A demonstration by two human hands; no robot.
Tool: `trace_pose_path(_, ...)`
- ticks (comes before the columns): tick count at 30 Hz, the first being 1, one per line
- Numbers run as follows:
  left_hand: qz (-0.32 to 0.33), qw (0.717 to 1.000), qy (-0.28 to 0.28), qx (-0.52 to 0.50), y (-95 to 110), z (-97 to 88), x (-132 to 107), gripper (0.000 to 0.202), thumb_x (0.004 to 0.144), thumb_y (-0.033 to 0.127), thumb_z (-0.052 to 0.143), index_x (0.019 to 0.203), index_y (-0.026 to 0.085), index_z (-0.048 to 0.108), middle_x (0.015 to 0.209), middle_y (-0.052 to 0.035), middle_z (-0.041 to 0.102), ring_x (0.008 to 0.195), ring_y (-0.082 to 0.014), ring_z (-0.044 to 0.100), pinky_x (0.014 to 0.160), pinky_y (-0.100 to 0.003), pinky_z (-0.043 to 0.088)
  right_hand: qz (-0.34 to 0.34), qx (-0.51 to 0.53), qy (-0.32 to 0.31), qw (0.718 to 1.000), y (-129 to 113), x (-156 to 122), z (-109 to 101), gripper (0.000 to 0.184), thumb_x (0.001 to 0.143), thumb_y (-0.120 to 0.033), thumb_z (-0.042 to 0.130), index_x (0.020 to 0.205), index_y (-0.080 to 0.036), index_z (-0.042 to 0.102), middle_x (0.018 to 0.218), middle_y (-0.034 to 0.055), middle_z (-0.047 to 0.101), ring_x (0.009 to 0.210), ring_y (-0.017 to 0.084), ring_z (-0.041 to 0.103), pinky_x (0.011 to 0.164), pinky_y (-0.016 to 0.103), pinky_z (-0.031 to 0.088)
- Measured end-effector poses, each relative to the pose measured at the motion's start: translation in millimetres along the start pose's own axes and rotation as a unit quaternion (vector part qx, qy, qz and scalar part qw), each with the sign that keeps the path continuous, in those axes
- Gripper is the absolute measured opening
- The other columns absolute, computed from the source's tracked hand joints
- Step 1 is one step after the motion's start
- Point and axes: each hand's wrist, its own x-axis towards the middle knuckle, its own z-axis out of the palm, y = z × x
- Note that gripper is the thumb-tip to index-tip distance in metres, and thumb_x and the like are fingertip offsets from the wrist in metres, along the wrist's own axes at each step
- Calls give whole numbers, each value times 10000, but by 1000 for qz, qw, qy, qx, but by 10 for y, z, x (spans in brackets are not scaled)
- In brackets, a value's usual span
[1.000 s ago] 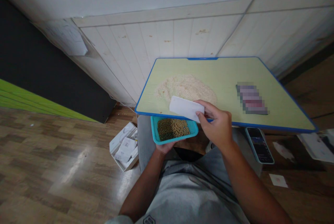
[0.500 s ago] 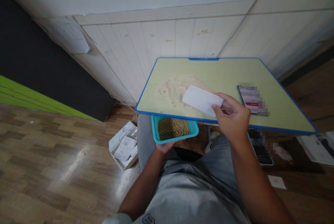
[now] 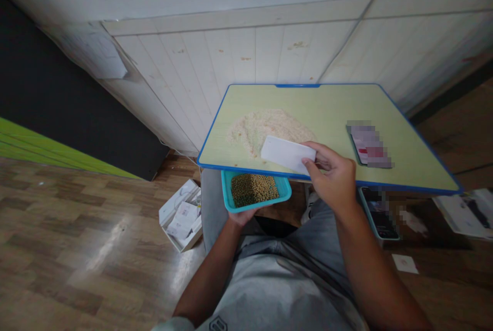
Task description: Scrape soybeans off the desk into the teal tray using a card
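Note:
My right hand [image 3: 334, 174] pinches one end of a flat white card [image 3: 287, 153] between thumb and fingers. The card lies low over the front part of the table, at the near side of a spread of pale grains [image 3: 265, 123]. Below the table's front edge, my left hand [image 3: 243, 216] supports a turquoise plastic basket [image 3: 287, 195] from beneath and at its near side. Round tan beans [image 3: 254, 189] cover the basket's bottom. Most of my left hand's fingers are hidden under the basket.
The small table [image 3: 339, 99] has a blue rim and stands against the white panelled wall [image 3: 269, 53]. A phone [image 3: 368, 146] lies on its right part. Beneath are another phone [image 3: 379, 215] and, at left on the floor, an opened white box [image 3: 183, 218].
My right hand has drawn the card toward me and slightly left, to near the table's front edge. My left hand still holds the basket under the edge.

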Motion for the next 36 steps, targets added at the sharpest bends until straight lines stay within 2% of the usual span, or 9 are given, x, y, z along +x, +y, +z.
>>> trace_pose_path(8, 1, 1000, 10, -19, -7, 74, -9, 771, 1130, 729, 244, 1813, 385, 337, 1902, -90, 331, 1770, -492, 179, 1272, -946, 179, -25, 1, -26, 999, 2, -36, 2, 306, 930, -269, 719, 1188, -226, 878, 1062, 51, 917, 873, 257, 887, 795, 388, 740)
trace_pose_path(13, 21, 1000, -3, -5, -32, 66, -16, 798, 1117, 766, 243, 1800, 376, 377, 1903, -83, 331, 1782, -473, 139, 1320, -900, 147, -37, 17, -66, 997, -73, -53, 54, 293, 940, -258, 706, 1176, -245, 879, 1051, 32, 916, 828, 235, 872, 780, 378, 734)
trace_pose_path(18, 26, 1000, -15, 7, -60, 13, -6, 831, 1090, 793, 290, 1797, 365, 377, 1912, -92, 308, 1784, -483, 98, 1332, -871, 175, -44, 31, -59, 997, -171, -23, 249, 320, 948, -244, 673, 1194, -261, 878, 1093, 33, 914, 842, 225, 867, 799, 378, 728)
trace_pose_path(21, 40, 999, 8, 12, -74, -13, -23, 783, 1108, 755, 277, 1779, 378, 417, 1881, -71, 382, 1776, -493, 128, 1331, -861, 215, -54, 38, -84, 994, -218, 21, 365, 344, 954, -241, 647, 1204, -287, 878, 1164, 26, 910, 912, 227, 871, 847, 389, 729)
trace_pose_path(24, 57, 998, 24, 13, -69, -34, -48, 762, 1119, 734, 254, 1768, 384, 443, 1860, -62, 422, 1765, -505, 168, 1325, -855, 253, -61, 41, -113, 991, -229, 43, 382, 328, 958, -254, 650, 1182, -299, 885, 1168, 25, 910, 944, 233, 871, 861, 394, 728)
trace_pose_path(26, 52, 998, 17, 2, -54, -48, -57, 769, 1120, 721, 256, 1793, 374, 393, 1880, -79, 382, 1766, -506, 166, 1315, -877, 248, -56, 47, -104, 992, -206, 44, 344, 313, 955, -258, 664, 1176, -283, 885, 1148, 31, 912, 921, 232, 870, 847, 390, 728)
trace_pose_path(31, 36, 999, -14, -14, -34, -47, -44, 817, 1104, 762, 265, 1828, 385, 286, 1908, -91, 316, 1779, -494, 124, 1317, -889, 216, -30, 44, -26, 998, -161, 67, 276, 342, 950, -242, 680, 1237, -264, 865, 1188, 36, 905, 972, 240, 872, 866, 397, 728)
trace_pose_path(33, 38, 999, -19, -15, -39, -28, -40, 814, 1103, 766, 285, 1829, 397, 275, 1913, -78, 306, 1783, -487, 114, 1326, -875, 217, -38, 27, -50, 998, -202, 87, 299, 355, 954, -227, 668, 1245, -281, 865, 1193, 28, 905, 962, 238, 869, 880, 403, 726)
trace_pose_path(36, 39, 999, -15, -27, -43, -1, -52, 802, 1106, 744, 325, 1831, 408, 258, 1929, -65, 260, 1786, -480, 102, 1331, -864, 225, -64, 0, -120, 991, -294, 105, 346, 369, 951, -199, 657, 1220, -323, 877, 1189, 7, 908, 958, 236, 869, 907, 398, 717)
